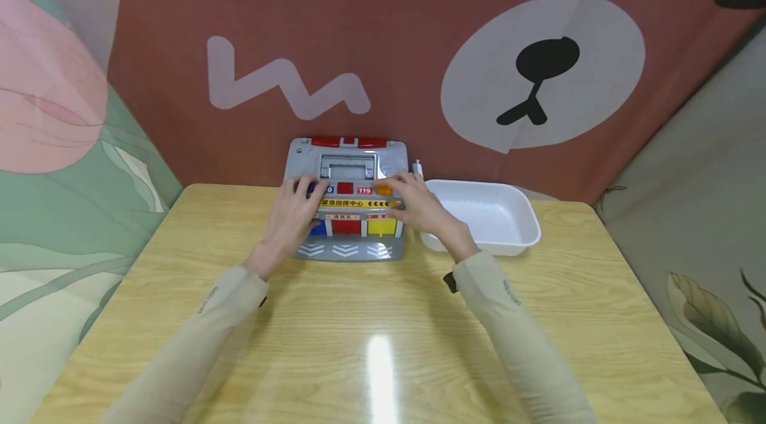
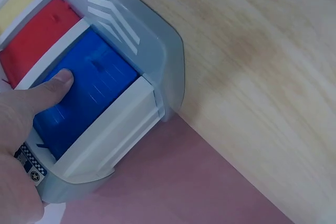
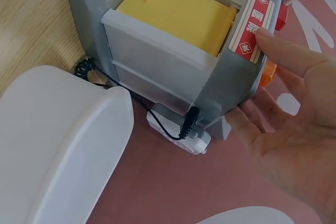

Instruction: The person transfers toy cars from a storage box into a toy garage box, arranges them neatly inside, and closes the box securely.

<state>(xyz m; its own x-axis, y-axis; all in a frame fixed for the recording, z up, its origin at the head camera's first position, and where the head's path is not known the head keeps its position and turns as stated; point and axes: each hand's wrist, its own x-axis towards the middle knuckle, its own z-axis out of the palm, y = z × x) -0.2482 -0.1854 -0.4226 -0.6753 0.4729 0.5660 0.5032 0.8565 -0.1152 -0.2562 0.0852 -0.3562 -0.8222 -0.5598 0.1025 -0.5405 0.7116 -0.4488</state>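
A grey toy garage [image 1: 345, 249] stands at the table's back edge, with blue, red and yellow doors below and a carry handle [image 1: 348, 166] on top. My left hand [image 1: 293, 211] holds its left side, fingers over the upper ledge. In the left wrist view the thumb [image 2: 63, 76] lies on the blue door [image 2: 92, 90]. At the other end my right hand [image 1: 421, 208] holds the upper right corner by the orange button [image 1: 383, 190]. The right wrist view shows that thumb on the red sticker strip [image 3: 252, 27] above the yellow door [image 3: 178, 11]; some fingertips are hidden behind the body.
A white plastic basin [image 1: 487, 214] stands right of the garage, close under my right forearm. A small white handset [image 3: 178, 129] with a coiled black cord [image 3: 84, 69] hangs on the garage's right side. A patterned cloth [image 1: 407, 65] rises directly behind the wooden table [image 1: 335, 337].
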